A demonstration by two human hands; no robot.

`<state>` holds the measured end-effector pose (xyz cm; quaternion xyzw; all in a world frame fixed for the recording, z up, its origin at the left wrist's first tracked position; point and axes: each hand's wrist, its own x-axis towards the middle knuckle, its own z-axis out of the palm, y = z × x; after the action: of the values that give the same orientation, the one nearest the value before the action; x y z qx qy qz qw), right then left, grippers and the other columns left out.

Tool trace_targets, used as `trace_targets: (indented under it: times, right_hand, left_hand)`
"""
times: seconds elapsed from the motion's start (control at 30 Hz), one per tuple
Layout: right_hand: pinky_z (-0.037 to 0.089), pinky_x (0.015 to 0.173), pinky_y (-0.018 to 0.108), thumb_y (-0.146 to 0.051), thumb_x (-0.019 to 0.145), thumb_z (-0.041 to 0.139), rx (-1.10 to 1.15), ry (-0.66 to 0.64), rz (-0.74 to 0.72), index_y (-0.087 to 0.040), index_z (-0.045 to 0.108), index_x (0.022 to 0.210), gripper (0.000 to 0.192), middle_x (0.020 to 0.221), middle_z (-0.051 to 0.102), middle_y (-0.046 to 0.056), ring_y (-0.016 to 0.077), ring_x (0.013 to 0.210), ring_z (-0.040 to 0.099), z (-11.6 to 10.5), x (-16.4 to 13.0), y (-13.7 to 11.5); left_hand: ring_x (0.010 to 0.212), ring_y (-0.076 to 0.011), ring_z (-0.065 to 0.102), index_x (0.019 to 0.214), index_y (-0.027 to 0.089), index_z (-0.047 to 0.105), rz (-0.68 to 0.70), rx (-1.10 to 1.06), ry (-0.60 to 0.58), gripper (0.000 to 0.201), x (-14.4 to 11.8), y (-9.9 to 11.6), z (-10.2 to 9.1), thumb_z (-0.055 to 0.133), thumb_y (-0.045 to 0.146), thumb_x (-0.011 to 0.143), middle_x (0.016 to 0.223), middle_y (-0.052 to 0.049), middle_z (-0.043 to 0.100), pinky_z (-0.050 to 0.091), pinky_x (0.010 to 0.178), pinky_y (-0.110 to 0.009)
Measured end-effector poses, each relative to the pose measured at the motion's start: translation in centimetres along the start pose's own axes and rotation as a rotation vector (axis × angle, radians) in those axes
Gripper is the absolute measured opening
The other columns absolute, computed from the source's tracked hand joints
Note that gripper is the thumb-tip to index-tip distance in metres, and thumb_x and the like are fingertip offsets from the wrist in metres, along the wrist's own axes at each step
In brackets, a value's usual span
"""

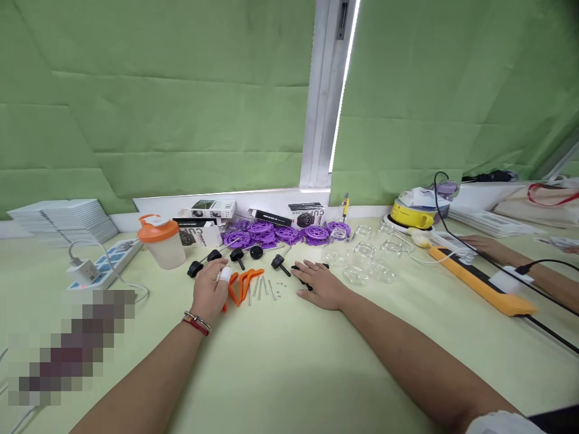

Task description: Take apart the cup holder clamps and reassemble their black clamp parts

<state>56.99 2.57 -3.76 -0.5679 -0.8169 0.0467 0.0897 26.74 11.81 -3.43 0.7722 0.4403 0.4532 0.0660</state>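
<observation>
My left hand (210,292) rests on the table with its fingers stretched forward and a white wrap on one digit. Beside and partly beneath it lie several orange angled plastic pieces (245,283). My right hand (322,286) lies flat, fingers spread over small black parts (309,287) that it mostly hides. Black knobs with stems (281,264) are lined up between and beyond the hands. Several metal bolts (260,288) and tiny nuts (279,295) lie between the two hands. Behind them is a pile of purple spoked plastic discs (284,234).
Clear round plastic cups (364,253) stand right of centre. Cup holder boxes (199,232) and an orange-lidded shaker (160,241) are at back left, near a power strip (111,259). On the right are an orange power strip (479,280), a yellow pot (411,214) and another person's arm (520,262).
</observation>
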Motion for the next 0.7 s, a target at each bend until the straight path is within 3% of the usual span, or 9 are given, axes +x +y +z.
trace_targets:
  times: [0.13,0.37,0.53,0.7]
  right_hand:
    - [0.014,0.109,0.051,-0.058,0.087,0.031,-0.016,0.037,0.005,-0.028,0.026,0.143,0.063,0.152,0.018,0.003,0.0314,0.138,0.016,0.1,-0.1,0.0]
    - [0.009,0.109,0.049,-0.054,0.089,0.030,-0.089,0.130,0.036,-0.022,0.040,0.137,0.058,0.148,0.030,0.007,0.0303,0.135,0.022,-0.3,0.2,-1.0]
    - [0.015,0.106,0.047,-0.043,0.093,0.026,-0.106,0.162,0.165,-0.018,0.059,0.116,0.047,0.139,0.042,0.012,0.0278,0.128,0.033,-0.5,2.6,-2.5]
    - [0.026,0.096,0.042,-0.038,0.087,0.043,-0.122,0.150,0.286,-0.016,0.068,0.089,0.034,0.107,0.062,0.013,0.0276,0.107,0.048,-0.2,6.1,-3.7]
  left_hand:
    - [0.092,-0.0227,0.059,0.070,0.018,0.059,0.000,0.038,-0.022,0.018,0.2,-0.3,0.1,0.043,0.018,0.077,0.098,-0.007,0.066,0.045,0.084,-0.037]
    - [0.090,-0.0243,0.059,0.082,0.016,0.063,-0.011,0.065,0.041,0.022,0.6,-0.3,-0.5,0.042,0.017,0.076,0.095,-0.010,0.066,0.044,0.081,-0.039]
    - [0.086,-0.0233,0.059,0.085,0.018,0.062,0.003,0.052,0.051,0.023,0.6,-0.6,-0.7,0.041,0.015,0.077,0.090,-0.007,0.067,0.041,0.081,-0.038]
    - [0.078,-0.0224,0.057,0.083,0.019,0.059,0.007,0.058,0.060,0.023,0.7,-0.6,-1.1,0.041,0.011,0.072,0.081,-0.005,0.064,0.039,0.080,-0.038]
